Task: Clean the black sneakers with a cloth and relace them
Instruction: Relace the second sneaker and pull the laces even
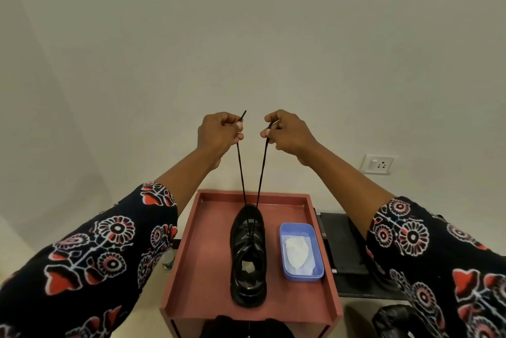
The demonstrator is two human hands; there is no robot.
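A black sneaker [248, 255] stands on the pink tray [202, 277], toe pointing away from me. Its black lace [241, 170] runs up from the toe end in two taut strands. My left hand [219, 132] pinches the left strand near its tip, which sticks up past my fingers. My right hand [287, 132] pinches the other strand. Both hands are raised high above the tray, close together. A white cloth [298, 254] lies in a blue plastic box [284, 231] to the right of the sneaker.
A dark flat stand [345, 244] sits right of the tray against the wall. A wall socket [377, 163] is above it. Another black object [394, 321] lies at the lower right. A small bottle [168, 258] shows left of the tray.
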